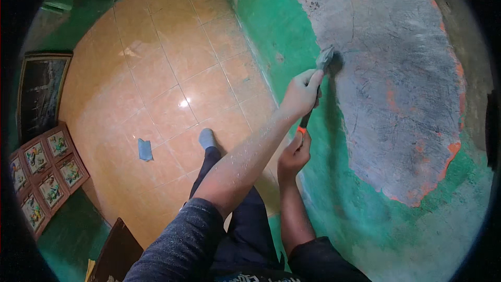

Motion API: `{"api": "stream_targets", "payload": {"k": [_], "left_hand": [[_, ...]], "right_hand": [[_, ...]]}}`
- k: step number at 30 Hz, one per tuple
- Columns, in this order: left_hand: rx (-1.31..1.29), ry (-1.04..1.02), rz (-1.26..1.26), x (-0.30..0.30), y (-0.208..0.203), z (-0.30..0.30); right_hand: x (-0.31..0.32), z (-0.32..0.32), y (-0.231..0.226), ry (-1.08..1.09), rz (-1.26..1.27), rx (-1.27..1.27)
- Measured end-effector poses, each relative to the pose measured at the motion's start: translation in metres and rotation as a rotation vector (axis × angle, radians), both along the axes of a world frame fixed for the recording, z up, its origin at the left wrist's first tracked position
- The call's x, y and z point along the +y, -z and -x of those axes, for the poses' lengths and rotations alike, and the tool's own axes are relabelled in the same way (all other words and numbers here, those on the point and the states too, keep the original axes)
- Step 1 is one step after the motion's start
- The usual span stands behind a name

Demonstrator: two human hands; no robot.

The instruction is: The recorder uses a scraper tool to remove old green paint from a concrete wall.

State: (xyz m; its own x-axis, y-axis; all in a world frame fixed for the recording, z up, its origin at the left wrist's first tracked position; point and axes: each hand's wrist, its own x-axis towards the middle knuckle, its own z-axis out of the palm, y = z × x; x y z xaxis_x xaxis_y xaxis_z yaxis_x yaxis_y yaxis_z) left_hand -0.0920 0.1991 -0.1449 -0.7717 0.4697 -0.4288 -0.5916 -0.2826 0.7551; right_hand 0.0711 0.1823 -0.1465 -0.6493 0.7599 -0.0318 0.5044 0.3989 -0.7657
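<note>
A scraper (307, 119) with a dark shaft and an orange handle end slants up toward the wall, its grey metal blade at or very close to the surface. My left hand (301, 94), dusted with pale powder like its forearm, is wrapped round the shaft just below the blade. Lower down, my right hand (295, 157) is closed on the orange end. The blade tip lies by the border between green paint (282, 47) and a large bare grey patch (391, 89). Orange-red traces show along the patch's rim. Part of the scraper is hidden by my fingers.
Below the wall spreads an orange tiled floor (172, 68). A blue-grey scrap (145, 149) lies on it, left of my foot (207, 138). At the far left are a dark framed picture (44, 94) and a brown panelled frame (65, 151). A brown board edge (120, 250) stands lower left.
</note>
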Motion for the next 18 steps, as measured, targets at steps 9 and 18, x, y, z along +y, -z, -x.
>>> {"api": "stream_targets", "payload": {"k": [9,18], "left_hand": [[-0.050,0.072,-0.007,0.003,-0.002,-0.020],[-0.108,0.065,-0.012,0.008,0.005,-0.041]], "right_hand": [[0.008,-0.024,0.016,0.050,-0.120,0.002],[0.010,-0.038,0.010,0.067,-0.010,-0.068]]}}
